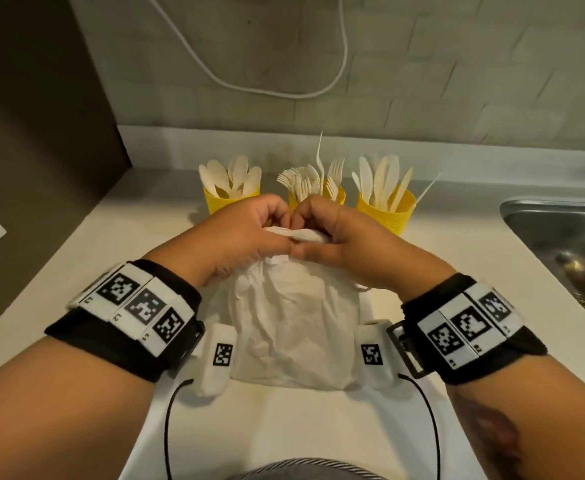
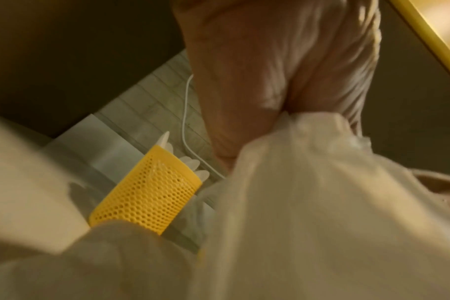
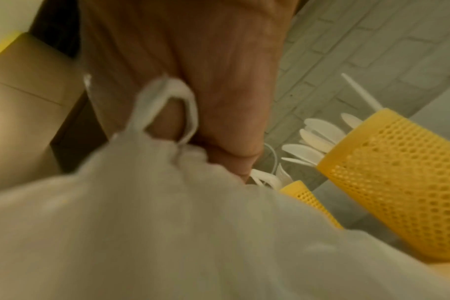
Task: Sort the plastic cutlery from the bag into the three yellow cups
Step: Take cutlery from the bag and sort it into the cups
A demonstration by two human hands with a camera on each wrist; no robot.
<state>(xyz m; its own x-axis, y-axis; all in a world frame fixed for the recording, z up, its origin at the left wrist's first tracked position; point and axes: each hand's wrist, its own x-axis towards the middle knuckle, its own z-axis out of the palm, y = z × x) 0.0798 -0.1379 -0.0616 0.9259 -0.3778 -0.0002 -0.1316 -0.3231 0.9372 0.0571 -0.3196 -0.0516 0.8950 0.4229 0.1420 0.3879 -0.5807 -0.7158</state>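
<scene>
Bag, white and crumpled, sits on the pale counter at centre, its mouth gathered. Left hand and right hand both pinch the bunched top, fingers curled round it. Behind stand three yellow perforated cups: left cup with spoons, middle cup with forks, right cup with knives. Steel sink at far right. Wrist bands carry black-and-white square markers; small characters beside them too tiny to read. No brand visible on cups or bag.
</scene>
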